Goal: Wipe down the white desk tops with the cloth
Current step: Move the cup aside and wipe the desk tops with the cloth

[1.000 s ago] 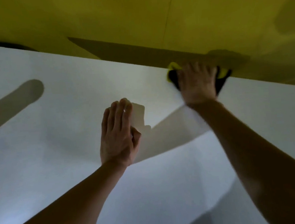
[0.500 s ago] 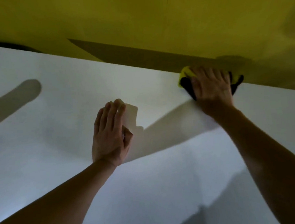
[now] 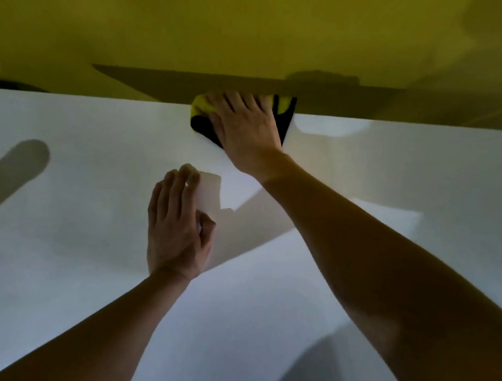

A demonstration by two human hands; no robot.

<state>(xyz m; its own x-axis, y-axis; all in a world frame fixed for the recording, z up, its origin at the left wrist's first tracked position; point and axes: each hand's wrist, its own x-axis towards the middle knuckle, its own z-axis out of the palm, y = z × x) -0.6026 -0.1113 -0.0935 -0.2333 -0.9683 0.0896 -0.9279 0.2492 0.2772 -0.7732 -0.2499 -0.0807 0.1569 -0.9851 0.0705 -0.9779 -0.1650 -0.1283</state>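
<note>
While the left hand [image 3: 176, 227] rests on the white desk top [image 3: 83, 265] well short of the yellow partition [image 3: 259, 22], its fingers lie straight and close together, flat on the surface and gripping nothing; a pale rectangular patch just beside the fingertips, toward the partition, may be a card or only a patch of light, and I cannot tell which. As a brace it looks well placed, and keeping it planted there should let the body lean into the far reach without sliding. Farther right and hard up against the foot of the partition, the right hand [image 3: 247, 130] presses the yellow and black cloth [image 3: 202, 112] down onto the desk, fingers spread and nearly straight across it, not bunched round it. To do this stroke well, I judge the palm should keep even pressure and run the cloth along the seam where desk meets partition, so the back edge is not skipped. Cloth shows on both sides of that hand: a yellow fold and black corner beyond the thumb side away from the partition's right end, a black edge past the little finger, the fingertips touching the partition's base.
</note>
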